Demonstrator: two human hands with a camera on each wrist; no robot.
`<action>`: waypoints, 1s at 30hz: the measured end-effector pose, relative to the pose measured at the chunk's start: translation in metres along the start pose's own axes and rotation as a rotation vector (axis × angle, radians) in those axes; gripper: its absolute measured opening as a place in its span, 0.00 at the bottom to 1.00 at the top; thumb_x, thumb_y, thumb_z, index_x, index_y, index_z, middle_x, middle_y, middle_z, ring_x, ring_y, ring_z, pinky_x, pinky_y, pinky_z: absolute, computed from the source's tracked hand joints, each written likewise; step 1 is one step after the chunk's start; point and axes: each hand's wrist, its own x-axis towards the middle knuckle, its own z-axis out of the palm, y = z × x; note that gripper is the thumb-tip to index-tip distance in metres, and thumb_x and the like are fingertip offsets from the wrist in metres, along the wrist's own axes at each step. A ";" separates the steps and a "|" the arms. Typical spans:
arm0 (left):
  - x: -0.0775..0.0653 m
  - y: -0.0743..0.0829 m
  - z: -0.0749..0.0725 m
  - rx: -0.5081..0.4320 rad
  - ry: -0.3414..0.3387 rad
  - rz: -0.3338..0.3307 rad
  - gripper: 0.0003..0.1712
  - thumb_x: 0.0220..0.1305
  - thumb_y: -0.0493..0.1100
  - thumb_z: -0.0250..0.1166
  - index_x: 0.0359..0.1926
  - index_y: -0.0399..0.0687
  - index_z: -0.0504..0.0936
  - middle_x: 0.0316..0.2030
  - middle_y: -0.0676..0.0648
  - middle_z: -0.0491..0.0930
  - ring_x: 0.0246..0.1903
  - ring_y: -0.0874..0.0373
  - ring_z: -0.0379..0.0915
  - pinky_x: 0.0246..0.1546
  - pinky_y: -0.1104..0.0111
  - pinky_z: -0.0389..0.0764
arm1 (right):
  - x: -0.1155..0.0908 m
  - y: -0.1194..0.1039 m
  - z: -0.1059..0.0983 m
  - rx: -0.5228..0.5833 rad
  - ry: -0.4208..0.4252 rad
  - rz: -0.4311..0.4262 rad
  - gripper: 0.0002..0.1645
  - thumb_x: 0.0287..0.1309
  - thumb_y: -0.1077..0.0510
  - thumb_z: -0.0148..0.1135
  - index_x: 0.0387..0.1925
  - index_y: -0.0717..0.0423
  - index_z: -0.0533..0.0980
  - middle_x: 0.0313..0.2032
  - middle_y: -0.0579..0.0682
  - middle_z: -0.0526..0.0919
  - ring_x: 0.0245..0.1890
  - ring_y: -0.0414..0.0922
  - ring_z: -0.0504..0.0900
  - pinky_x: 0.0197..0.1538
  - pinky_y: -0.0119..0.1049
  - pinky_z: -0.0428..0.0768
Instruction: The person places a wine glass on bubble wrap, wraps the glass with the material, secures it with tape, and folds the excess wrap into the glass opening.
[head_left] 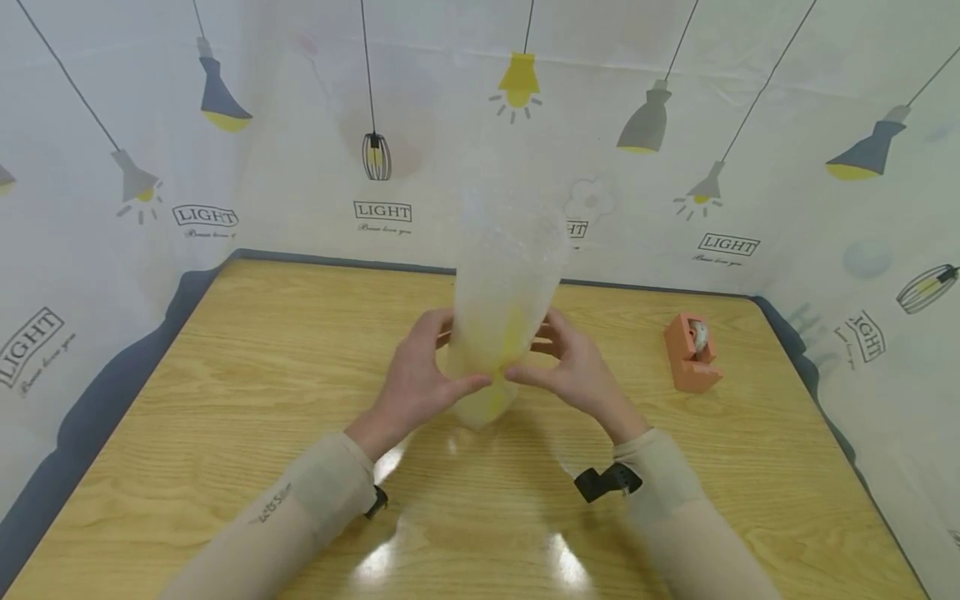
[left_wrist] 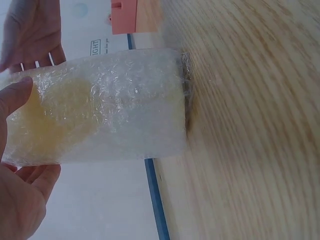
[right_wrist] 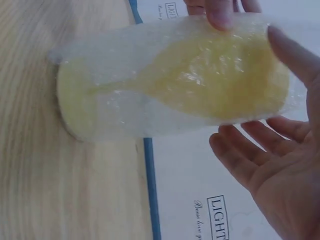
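Observation:
A yellow wine glass stands upright on the table, wrapped in a sleeve of clear bubble wrap. Its bowl, stem and round foot show through the plastic in the right wrist view. My left hand grips the bundle from the left, thumb across the front and fingers partly hidden behind it. From the other side my right hand curls loosely round the wrap at bowl height, its thumb on the near face close to the left thumb. Above the glass the wrap rises as a loose, open-looking tube.
An orange tape dispenser with a roll of clear tape sits at the right of the wooden table. Behind and along the sides hangs a white cloth printed with lamps. Dark straps are round the wrists.

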 end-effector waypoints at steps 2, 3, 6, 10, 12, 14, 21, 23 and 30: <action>-0.001 -0.001 0.000 -0.001 0.004 0.017 0.51 0.47 0.39 0.85 0.69 0.40 0.67 0.63 0.40 0.74 0.64 0.44 0.73 0.66 0.52 0.77 | 0.000 -0.003 -0.004 0.009 -0.017 -0.026 0.52 0.55 0.65 0.78 0.77 0.51 0.63 0.69 0.54 0.74 0.64 0.55 0.77 0.65 0.53 0.78; -0.001 -0.002 0.000 -0.001 0.005 0.023 0.51 0.47 0.39 0.85 0.69 0.40 0.67 0.63 0.40 0.74 0.64 0.44 0.73 0.66 0.53 0.77 | 0.001 -0.005 -0.005 0.015 -0.015 -0.048 0.51 0.56 0.65 0.77 0.77 0.51 0.63 0.69 0.53 0.73 0.65 0.54 0.76 0.66 0.54 0.78; -0.001 -0.002 0.001 -0.003 0.008 0.035 0.51 0.46 0.39 0.86 0.69 0.41 0.67 0.63 0.41 0.74 0.64 0.45 0.73 0.66 0.53 0.76 | 0.003 -0.006 -0.005 0.015 0.028 -0.115 0.48 0.56 0.64 0.77 0.76 0.51 0.66 0.70 0.51 0.73 0.65 0.50 0.75 0.65 0.52 0.78; -0.003 -0.003 0.001 -0.003 0.012 0.037 0.51 0.46 0.38 0.86 0.69 0.41 0.67 0.63 0.42 0.74 0.64 0.45 0.72 0.66 0.53 0.76 | 0.005 -0.010 0.003 -0.015 0.118 -0.150 0.47 0.52 0.65 0.79 0.73 0.53 0.70 0.66 0.51 0.76 0.61 0.48 0.77 0.63 0.49 0.81; -0.003 -0.003 0.002 -0.005 0.015 0.035 0.51 0.46 0.38 0.86 0.69 0.41 0.67 0.63 0.42 0.74 0.64 0.45 0.72 0.66 0.53 0.76 | 0.006 -0.012 0.008 -0.036 0.162 -0.150 0.44 0.52 0.65 0.80 0.70 0.55 0.72 0.64 0.52 0.78 0.60 0.47 0.78 0.61 0.48 0.82; -0.003 -0.003 0.002 -0.009 0.019 0.031 0.51 0.46 0.37 0.85 0.69 0.41 0.68 0.63 0.42 0.74 0.64 0.46 0.72 0.66 0.54 0.76 | 0.007 -0.013 0.012 -0.055 0.201 -0.145 0.41 0.52 0.65 0.80 0.68 0.56 0.74 0.62 0.52 0.79 0.59 0.47 0.79 0.58 0.48 0.83; -0.003 -0.001 0.000 -0.038 0.000 -0.008 0.51 0.47 0.40 0.85 0.69 0.41 0.67 0.64 0.43 0.74 0.64 0.46 0.72 0.67 0.54 0.75 | 0.008 -0.013 0.020 -0.085 0.270 -0.142 0.31 0.55 0.62 0.78 0.60 0.58 0.77 0.55 0.53 0.83 0.52 0.46 0.83 0.51 0.42 0.85; -0.002 0.000 -0.003 -0.064 -0.025 -0.022 0.50 0.50 0.42 0.84 0.70 0.42 0.67 0.64 0.44 0.73 0.65 0.47 0.71 0.68 0.53 0.74 | 0.009 -0.013 0.020 -0.073 0.275 -0.146 0.30 0.56 0.62 0.78 0.60 0.59 0.78 0.54 0.53 0.84 0.51 0.46 0.84 0.51 0.39 0.85; 0.004 0.004 -0.015 -0.021 0.018 0.057 0.32 0.68 0.50 0.70 0.67 0.41 0.73 0.61 0.43 0.78 0.61 0.47 0.75 0.63 0.51 0.78 | 0.010 -0.015 0.021 -0.029 0.284 -0.138 0.29 0.54 0.65 0.78 0.58 0.61 0.78 0.52 0.55 0.86 0.48 0.46 0.85 0.49 0.34 0.84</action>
